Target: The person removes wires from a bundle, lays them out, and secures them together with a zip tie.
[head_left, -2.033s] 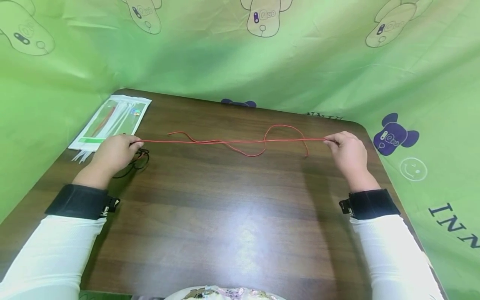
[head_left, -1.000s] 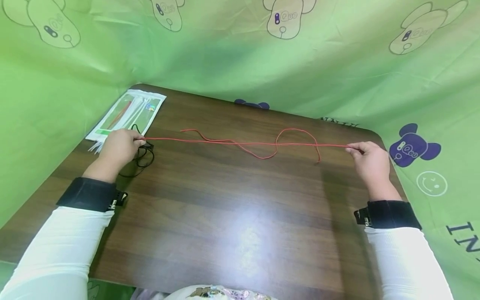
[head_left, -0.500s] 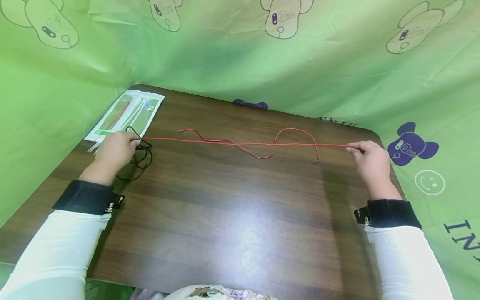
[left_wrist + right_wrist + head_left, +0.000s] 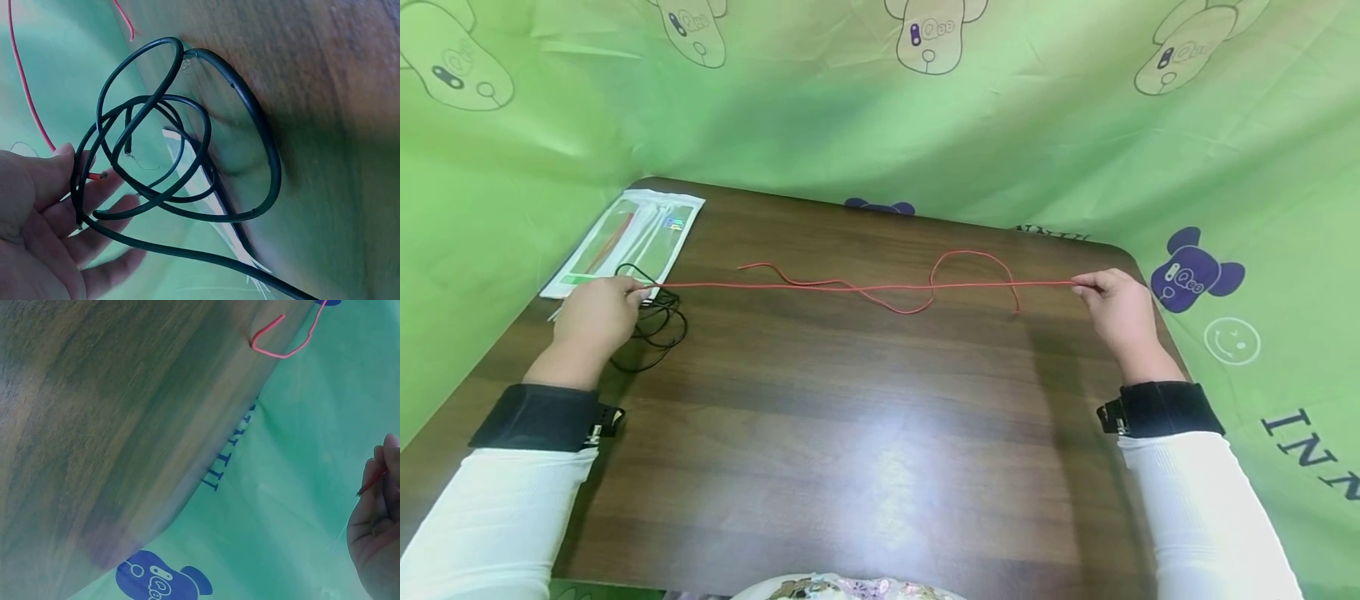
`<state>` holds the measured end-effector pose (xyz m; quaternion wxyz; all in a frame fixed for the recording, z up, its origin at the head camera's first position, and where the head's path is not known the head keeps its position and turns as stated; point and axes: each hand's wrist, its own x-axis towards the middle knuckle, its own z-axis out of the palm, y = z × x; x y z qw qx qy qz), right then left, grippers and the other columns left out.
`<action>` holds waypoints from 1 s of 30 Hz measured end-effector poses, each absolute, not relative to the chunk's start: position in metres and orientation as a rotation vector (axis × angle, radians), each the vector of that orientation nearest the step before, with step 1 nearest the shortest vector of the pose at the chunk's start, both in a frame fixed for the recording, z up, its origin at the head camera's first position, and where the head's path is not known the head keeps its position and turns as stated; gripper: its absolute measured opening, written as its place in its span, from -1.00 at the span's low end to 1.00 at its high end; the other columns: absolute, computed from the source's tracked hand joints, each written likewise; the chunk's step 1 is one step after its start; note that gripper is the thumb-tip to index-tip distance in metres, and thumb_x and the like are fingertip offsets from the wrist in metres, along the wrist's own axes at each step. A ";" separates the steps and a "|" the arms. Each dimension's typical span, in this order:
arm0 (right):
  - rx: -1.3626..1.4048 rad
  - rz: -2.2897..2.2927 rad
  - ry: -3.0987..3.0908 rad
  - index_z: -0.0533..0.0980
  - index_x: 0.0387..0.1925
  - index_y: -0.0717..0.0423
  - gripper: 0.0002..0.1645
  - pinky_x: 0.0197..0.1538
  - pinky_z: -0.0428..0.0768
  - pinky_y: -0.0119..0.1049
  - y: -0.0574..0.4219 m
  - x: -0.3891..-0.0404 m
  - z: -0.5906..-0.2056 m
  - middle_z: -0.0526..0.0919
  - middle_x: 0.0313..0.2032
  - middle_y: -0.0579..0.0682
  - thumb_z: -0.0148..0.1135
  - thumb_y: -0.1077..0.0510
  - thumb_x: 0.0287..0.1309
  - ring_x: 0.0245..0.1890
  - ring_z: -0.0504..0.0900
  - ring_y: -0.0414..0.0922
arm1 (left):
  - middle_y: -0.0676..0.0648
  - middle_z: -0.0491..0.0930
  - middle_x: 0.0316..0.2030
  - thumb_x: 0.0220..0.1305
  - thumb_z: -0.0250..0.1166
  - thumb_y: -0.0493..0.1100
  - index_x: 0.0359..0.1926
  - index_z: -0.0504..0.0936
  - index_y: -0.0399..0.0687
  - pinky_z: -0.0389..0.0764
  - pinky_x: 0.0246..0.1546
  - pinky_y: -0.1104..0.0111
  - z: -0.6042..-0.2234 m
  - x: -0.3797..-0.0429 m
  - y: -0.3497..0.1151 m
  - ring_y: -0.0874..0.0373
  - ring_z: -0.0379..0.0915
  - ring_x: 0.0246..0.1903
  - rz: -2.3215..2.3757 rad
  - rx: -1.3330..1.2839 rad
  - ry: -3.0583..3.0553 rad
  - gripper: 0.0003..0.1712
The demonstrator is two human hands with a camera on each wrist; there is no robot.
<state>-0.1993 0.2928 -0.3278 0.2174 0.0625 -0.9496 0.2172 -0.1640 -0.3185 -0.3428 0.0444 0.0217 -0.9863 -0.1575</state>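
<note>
A red wire [image 4: 760, 286] stretches nearly straight across the table between both hands. My left hand [image 4: 595, 321] pinches its left end; in the left wrist view the short cut tip [image 4: 99, 176] sticks out past the fingers. Loops of black wire [image 4: 273, 150] tangle right at those fingers, one strand crossing in front of them. My right hand [image 4: 1120, 312] pinches the other end between thumb and fingers, and a short tip [image 4: 372, 481] shows in the right wrist view. A second red wire [image 4: 972, 252] lies curvy on the table, crossing the stretched one in the head view.
A plastic bag of white cable ties [image 4: 632, 242] lies at the table's back left corner, close behind the left hand. The brown wooden table [image 4: 865, 383] ends at a green printed curtain [image 4: 790, 108] at the back and sides.
Over two seconds the left hand has moved left and the right hand slightly right, so more red wire spans between them. The black loops have spread and shifted. The curvy wire has stayed put.
</note>
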 end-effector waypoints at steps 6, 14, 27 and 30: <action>0.142 0.593 -2.676 0.64 -0.23 0.38 -0.83 -0.23 0.41 -0.08 0.294 -0.199 -0.326 0.62 -0.26 0.31 0.21 0.33 0.24 -0.22 0.58 0.20 | -0.52 0.52 -0.10 0.40 0.08 -0.21 -0.09 0.58 -0.32 0.33 -0.19 -0.26 -0.339 -0.160 -0.318 -0.50 0.35 -0.10 -0.447 0.143 -2.997 -0.74; 0.143 0.573 -2.692 0.64 -0.23 0.37 -0.83 -0.24 0.42 -0.03 0.299 -0.197 -0.323 0.61 -0.24 0.32 0.22 0.31 0.24 -0.22 0.58 0.22 | -0.46 0.58 -0.26 0.33 0.16 -0.25 -0.20 0.57 -0.34 0.42 -0.47 -0.12 -0.332 -0.159 -0.318 -0.46 0.47 -0.33 -0.475 0.076 -2.972 -0.82; 0.097 0.574 -2.693 0.62 -0.21 0.36 -0.79 -0.18 0.43 0.08 0.307 -0.197 -0.321 0.61 -0.21 0.34 0.24 0.24 0.25 -0.20 0.56 0.25 | -0.51 0.57 -0.24 0.35 0.17 -0.28 -0.13 0.58 -0.41 0.39 -0.35 -0.19 -0.325 -0.165 -0.309 -0.52 0.44 -0.29 -0.520 0.054 -2.747 -0.79; 0.080 0.569 -2.713 0.62 -0.19 0.36 -0.76 -0.19 0.44 0.09 0.309 -0.198 -0.321 0.61 -0.20 0.36 0.22 0.21 0.27 -0.20 0.56 0.26 | -0.49 0.58 -0.25 0.36 0.16 -0.29 -0.14 0.56 -0.42 0.38 -0.31 -0.18 -0.324 -0.170 -0.307 -0.50 0.45 -0.27 -0.547 0.043 -2.749 -0.79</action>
